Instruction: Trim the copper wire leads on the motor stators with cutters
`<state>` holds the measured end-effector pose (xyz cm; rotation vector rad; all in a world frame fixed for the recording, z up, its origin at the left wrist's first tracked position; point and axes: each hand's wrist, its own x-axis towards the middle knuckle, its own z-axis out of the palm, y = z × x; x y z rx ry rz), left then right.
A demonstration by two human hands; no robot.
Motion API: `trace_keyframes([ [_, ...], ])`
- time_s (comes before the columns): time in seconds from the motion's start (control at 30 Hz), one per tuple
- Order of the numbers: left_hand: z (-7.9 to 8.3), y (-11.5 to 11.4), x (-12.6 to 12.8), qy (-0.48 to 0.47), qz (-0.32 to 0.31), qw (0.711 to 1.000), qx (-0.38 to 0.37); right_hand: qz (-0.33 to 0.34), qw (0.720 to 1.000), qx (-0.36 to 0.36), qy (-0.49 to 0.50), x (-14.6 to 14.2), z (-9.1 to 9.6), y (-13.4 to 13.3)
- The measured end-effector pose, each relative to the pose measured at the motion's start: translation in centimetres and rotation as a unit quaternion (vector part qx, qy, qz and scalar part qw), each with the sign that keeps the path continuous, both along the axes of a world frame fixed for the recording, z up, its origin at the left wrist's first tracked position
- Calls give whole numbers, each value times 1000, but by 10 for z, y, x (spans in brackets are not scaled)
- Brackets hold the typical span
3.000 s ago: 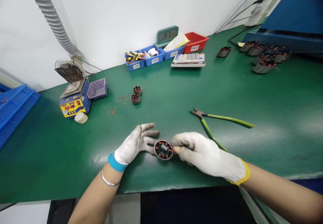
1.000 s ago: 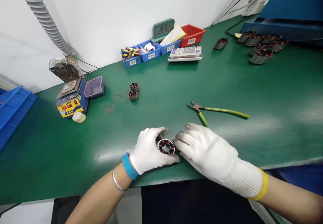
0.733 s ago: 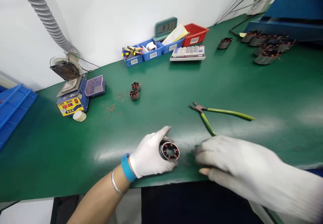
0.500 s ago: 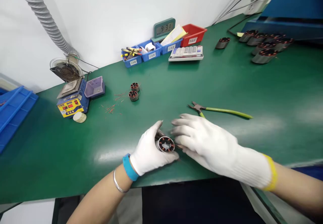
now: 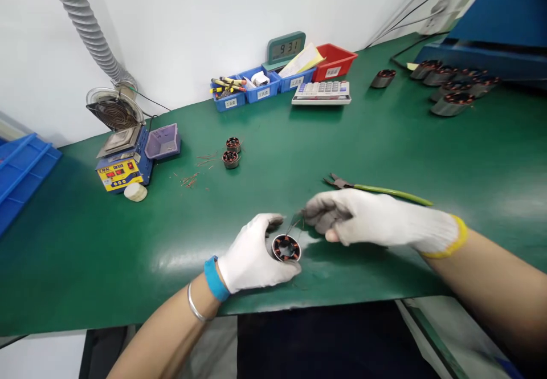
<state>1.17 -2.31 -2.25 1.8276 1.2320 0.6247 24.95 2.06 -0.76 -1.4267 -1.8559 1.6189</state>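
Left hand (image 5: 252,256) grips wire-wound ring (image 5: 294,251) nearer and left of pliers (image 5: 342,182); right hand (image 5: 359,216), fingers curled, pinch unclear, has shifted up in front of pliers, apparently working wires (image 5: 292,226).

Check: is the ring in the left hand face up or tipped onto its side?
Face up: the ring shows its round opening and copper windings from above, the left hand curled around its side.

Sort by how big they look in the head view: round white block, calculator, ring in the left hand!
Calculator
Ring, held by the left hand
Round white block
The ring is nearest the camera, so its true size is unsure.
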Motion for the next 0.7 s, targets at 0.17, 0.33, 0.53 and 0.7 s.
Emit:
trace_keyframes([
  [0.17, -6, -3, 10, 3, 82, 989, 126, -29, 985, 94, -143, -22, -2, -32],
  [0.33, -16, -1, 14, -9, 87, 980, 178, -51, 968, 186, -162, -36, -9, -39],
  [0.53, -13, 0, 14, -17, 82, 980, 178, -88, 959, 203, -174, -37, -18, -38],
  [0.7, -8, 2, 6, -16, 64, 978, 196, -125, 925, 259, -247, -40, -12, -36],
])
